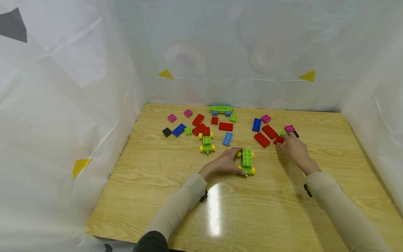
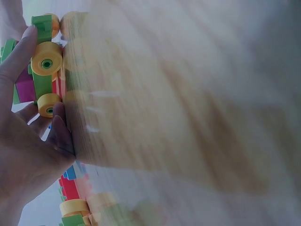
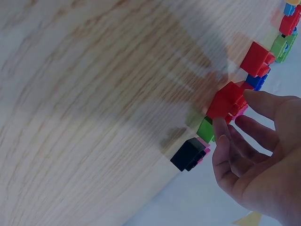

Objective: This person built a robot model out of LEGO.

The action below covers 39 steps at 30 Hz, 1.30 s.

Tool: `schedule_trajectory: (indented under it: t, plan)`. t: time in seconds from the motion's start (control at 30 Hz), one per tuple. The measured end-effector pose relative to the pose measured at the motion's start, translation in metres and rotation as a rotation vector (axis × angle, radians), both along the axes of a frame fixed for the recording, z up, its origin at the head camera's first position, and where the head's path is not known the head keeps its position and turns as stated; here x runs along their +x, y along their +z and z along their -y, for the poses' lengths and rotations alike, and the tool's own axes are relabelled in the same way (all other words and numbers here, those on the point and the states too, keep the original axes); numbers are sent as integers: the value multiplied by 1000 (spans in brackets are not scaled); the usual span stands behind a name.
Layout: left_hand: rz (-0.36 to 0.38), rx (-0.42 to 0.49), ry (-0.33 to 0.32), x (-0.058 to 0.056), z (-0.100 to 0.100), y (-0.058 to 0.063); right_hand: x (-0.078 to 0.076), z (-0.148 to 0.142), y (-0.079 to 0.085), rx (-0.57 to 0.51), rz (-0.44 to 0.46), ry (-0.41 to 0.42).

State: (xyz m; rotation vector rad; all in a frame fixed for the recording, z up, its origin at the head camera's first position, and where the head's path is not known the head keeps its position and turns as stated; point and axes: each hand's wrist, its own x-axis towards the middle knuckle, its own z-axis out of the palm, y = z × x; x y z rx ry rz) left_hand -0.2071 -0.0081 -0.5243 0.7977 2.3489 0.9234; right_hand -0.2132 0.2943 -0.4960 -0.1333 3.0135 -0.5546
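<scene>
- Currently, on the head view, I see the person's left hand [image 1: 224, 162] at the near middle of the wooden desk [image 1: 141, 175], its grip clamped along a green toy car [image 1: 247, 157] with yellow wheels: thumb at the near end, fingers at the far end.
- From the left wrist view, I make out a magenta brick [image 2: 25, 88] between that car's base and its green top brick; the wheels are down by the desk surface.
- Over to the right, the right hand [image 1: 294, 148] has its grip together on a small red brick [image 1: 278, 140], which I see between thumb and index finger on the right wrist view.
- Close around that brick, I can pick out a small green brick [image 1: 282, 133], a pink brick [image 1: 289, 128], a black brick [image 1: 296, 134] and two longer red bricks [image 1: 269, 132], with a dark blue brick [image 1: 256, 125] just beyond.
- Left of the held car, I have a second yellow-wheeled car [image 1: 206, 141], with a red brick at its far end.
- Nearby lies a light blue brick [image 1: 227, 139]; at the desk's far edge stands a green base with blue wheels [image 1: 221, 109].
</scene>
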Motion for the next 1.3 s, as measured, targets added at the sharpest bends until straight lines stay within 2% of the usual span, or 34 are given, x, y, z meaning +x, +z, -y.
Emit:
schedule_trajectory:
  t: [0.33,0.87,0.97,1.07,1.17,1.3]
  plan:
    - [5,3,-1,0,0,0,-3,2,-2,24,-8,-19]
    - [-2,2,-5,1,0,1,3,1,-2,14,-3,-20]
    - [9,4,-4,2,0,1,7,-2,0,-13,-33,-25]
    - [10,-1,-2,3,0,1,12,-1,2,-43,-102,-16]
    - [2,-9,3,3,-1,1,16,5,7,-64,-173,18]
    - [1,-14,9,1,-1,1,22,23,18,-132,-202,91]
